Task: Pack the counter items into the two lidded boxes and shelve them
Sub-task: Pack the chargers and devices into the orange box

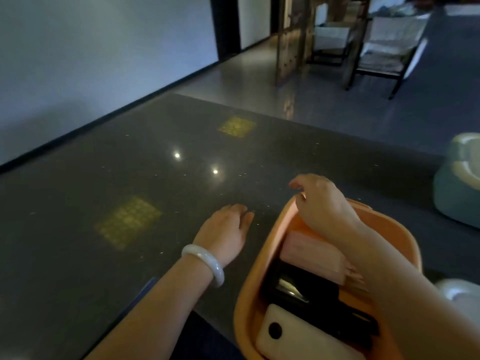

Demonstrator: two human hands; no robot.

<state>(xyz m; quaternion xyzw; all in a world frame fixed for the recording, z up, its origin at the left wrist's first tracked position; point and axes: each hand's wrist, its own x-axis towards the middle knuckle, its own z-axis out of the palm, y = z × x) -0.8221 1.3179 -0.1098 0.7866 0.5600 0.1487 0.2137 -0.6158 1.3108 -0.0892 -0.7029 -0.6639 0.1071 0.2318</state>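
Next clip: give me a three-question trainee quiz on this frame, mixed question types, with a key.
1. True or false: the orange box has its lid on.
2. Which wrist wears the white bracelet? A) left B) right
3. Fill in: the left hand rests on the dark ____.

Key:
1. False; it is open, with a pink item, a black item and a cream item inside.
2. A
3. Counter. The right hand is over the box's far rim, fingers loosely curled.

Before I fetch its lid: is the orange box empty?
No. The orange box holds a pink packet, a black item and a white device.
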